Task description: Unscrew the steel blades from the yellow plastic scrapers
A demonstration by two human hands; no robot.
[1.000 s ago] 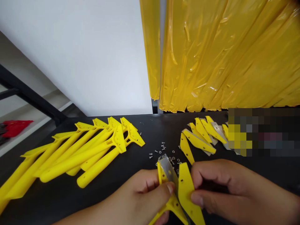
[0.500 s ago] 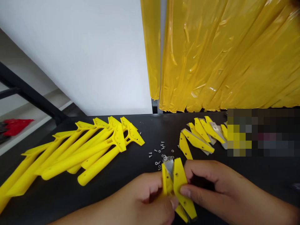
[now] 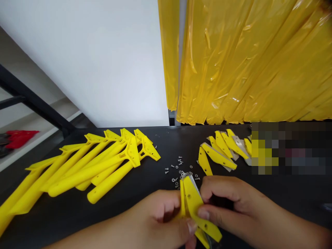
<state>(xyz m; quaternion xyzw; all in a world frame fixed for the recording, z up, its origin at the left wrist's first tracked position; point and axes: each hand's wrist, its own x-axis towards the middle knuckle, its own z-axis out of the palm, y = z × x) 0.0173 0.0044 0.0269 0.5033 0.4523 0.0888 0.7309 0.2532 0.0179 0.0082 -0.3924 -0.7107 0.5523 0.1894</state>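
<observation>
In front of me, my left hand (image 3: 168, 219) is closed on a yellow plastic piece (image 3: 182, 199); most of it is hidden by the fingers and the other part. My right hand (image 3: 230, 204) pinches a flat yellow plate (image 3: 194, 204) with holes between thumb and fingers. A strip of grey metal blade (image 3: 195, 182) shows along the plate's far edge. The two yellow parts lie against each other, slightly splayed at the top. Just beyond them, small screws and nuts (image 3: 181, 164) are scattered on the black table (image 3: 124, 221).
Several yellow Y-shaped handles (image 3: 88, 169) lie in an overlapping row at left. At right, several yellow plates (image 3: 219, 156) with grey metal blades are spread out. Yellow plastic sheeting (image 3: 246, 62) and a white panel (image 3: 103, 62) stand behind the table. A blurred-out patch hides the far right.
The right hand's plate has tilted and shifted left over the left hand's piece, narrowing the gap between them. The metal between them is now covered; a blade edge shows on the right.
</observation>
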